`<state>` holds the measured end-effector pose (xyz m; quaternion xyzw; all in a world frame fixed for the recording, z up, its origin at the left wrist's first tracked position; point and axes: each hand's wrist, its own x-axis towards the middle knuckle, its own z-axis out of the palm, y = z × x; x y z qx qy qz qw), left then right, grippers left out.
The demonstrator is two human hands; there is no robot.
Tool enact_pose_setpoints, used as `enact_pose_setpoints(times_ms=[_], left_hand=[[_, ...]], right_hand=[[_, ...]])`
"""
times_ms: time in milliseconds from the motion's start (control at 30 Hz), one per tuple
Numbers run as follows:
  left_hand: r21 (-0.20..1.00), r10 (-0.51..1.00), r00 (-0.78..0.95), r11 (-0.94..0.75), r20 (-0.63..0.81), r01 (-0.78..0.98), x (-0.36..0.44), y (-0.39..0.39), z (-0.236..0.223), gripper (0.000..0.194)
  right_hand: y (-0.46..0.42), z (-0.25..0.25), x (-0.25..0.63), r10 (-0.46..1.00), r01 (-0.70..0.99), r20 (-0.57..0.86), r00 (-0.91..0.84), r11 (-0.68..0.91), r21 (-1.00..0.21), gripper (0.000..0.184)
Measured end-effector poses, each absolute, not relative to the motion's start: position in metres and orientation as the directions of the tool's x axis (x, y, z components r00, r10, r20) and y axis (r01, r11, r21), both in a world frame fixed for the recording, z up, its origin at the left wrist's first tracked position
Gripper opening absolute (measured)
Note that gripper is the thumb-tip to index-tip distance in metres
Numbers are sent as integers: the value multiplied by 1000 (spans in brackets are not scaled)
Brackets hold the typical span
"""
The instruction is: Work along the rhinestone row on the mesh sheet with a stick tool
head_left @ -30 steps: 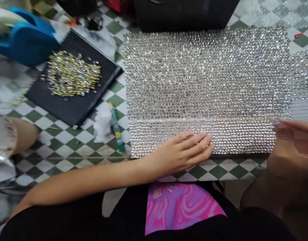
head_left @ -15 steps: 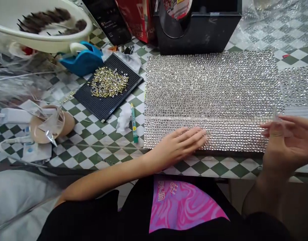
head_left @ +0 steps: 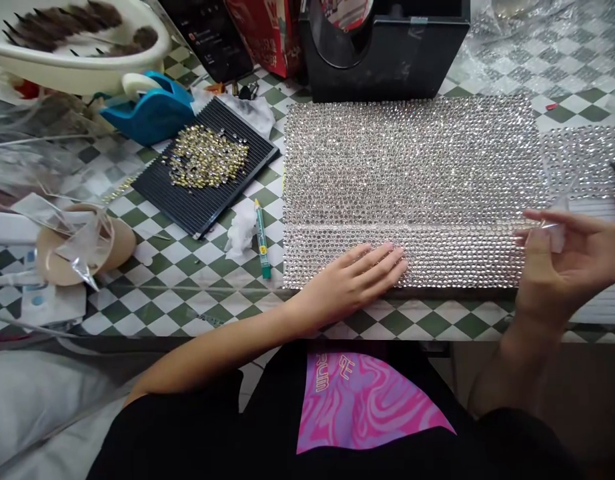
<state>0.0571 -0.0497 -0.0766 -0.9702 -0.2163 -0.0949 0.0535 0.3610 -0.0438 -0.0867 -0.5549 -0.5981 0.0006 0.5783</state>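
A wide sheet of silvery rhinestones [head_left: 412, 160] lies on the table, with a pale seam line running across its lower part. My left hand [head_left: 355, 277] rests flat on the sheet's near edge, fingers spread a little. Over the right end of the sheet, my right hand [head_left: 562, 257] has thumb and fingers pinched on a small piece of clear plastic film [head_left: 556, 235]. Just beyond that hand is a smaller rhinestone strip [head_left: 582, 160] on white backing.
Left of the sheet lie a green pencil-like stick [head_left: 262, 243], crumpled tissue [head_left: 241, 233] and a black ridged tray [head_left: 207, 213] of loose stones. A blue tape dispenser [head_left: 147, 113], beige cup [head_left: 120, 240] and white basin [head_left: 87, 77] stand farther left. Behind the sheet is a black box [head_left: 387, 67].
The view has shifted slightly. My right hand has turned a little, and the film in its fingers shows more clearly. My left hand stays flat on the sheet.
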Motion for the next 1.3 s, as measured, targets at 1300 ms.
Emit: enact_pose_setpoints(times_ms=[1300], left_hand=[[-91, 410, 883, -894, 230, 439, 59, -51, -77, 49]], right_hand=[[-47, -79, 346, 629, 620, 699, 339, 410, -669, 22]])
